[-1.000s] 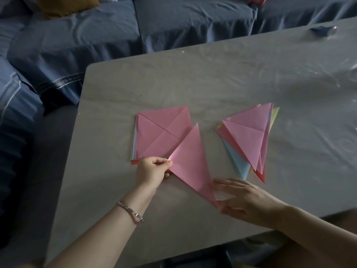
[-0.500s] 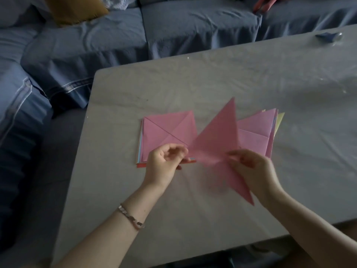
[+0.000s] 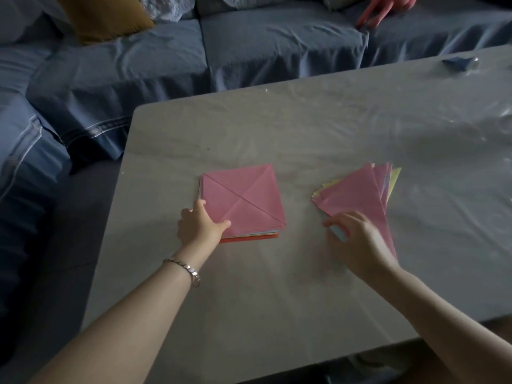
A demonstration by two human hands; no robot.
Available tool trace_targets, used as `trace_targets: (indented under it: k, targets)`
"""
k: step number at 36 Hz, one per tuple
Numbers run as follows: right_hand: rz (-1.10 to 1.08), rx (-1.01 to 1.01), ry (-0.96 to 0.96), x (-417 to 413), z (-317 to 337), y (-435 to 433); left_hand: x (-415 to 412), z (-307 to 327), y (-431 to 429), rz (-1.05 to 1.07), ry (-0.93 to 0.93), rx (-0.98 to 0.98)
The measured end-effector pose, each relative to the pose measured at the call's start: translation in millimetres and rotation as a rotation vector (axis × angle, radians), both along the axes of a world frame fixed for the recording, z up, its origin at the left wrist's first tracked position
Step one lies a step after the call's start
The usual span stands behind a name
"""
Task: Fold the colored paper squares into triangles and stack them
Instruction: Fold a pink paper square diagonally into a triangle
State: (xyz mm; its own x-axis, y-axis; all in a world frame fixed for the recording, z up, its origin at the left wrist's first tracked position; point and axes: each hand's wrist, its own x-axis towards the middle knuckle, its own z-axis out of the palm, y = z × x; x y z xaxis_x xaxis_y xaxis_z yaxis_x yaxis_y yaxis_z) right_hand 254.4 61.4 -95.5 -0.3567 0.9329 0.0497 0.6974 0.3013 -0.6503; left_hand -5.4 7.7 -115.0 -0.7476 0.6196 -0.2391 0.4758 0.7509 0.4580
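Grey tabletop (image 3: 277,134), blue sofa (image 3: 277,51) behind. Left hand (image 3: 201,225) pinches the near-left corner of the square stack (image 3: 243,200). Right hand (image 3: 357,242), blurred, lies on the triangle pile (image 3: 357,189) to that stack's right, and I cannot tell whether its fingers grip.

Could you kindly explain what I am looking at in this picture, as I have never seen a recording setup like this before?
There is no machine here: a person works with bare hands. One wide-angle camera worn on the head looks forward and down, so the arms come in from the bottom edge. On the grey table lies a stack of squares of coloured paper, its top sheet pink and creased. To its right is a pile of triangles already folded, also pink on top. The left hand, with a bracelet at the wrist, grips the near left corner of the stack of squares. The right hand touches the near end of the pile of triangles; it is blurred, so its grip is unclear. A blue sofa stands behind the table.
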Motion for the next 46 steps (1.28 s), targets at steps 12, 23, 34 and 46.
trace_targets:
  k: [12, 23, 34, 46]
  targets:
    - [-0.033, -0.378, 0.188, -92.3, -20.8, 18.4, 0.8, -0.2, 0.8, 0.053, -0.087, 0.034]
    - [-0.054, -0.277, 0.202, -102.4, -13.9, 23.4, 0.5, -5.6, -4.5, -0.024, -0.029, 0.054]
    - [0.066, -0.433, 0.253, -76.8, -6.3, 12.3, 14.2, 5.0, -19.7, 0.081, 0.022, 0.096]
    - [0.230, -0.556, 0.227, -7.1, 11.9, -12.0, 18.4, 8.2, -35.0, 0.299, -0.838, 0.241]
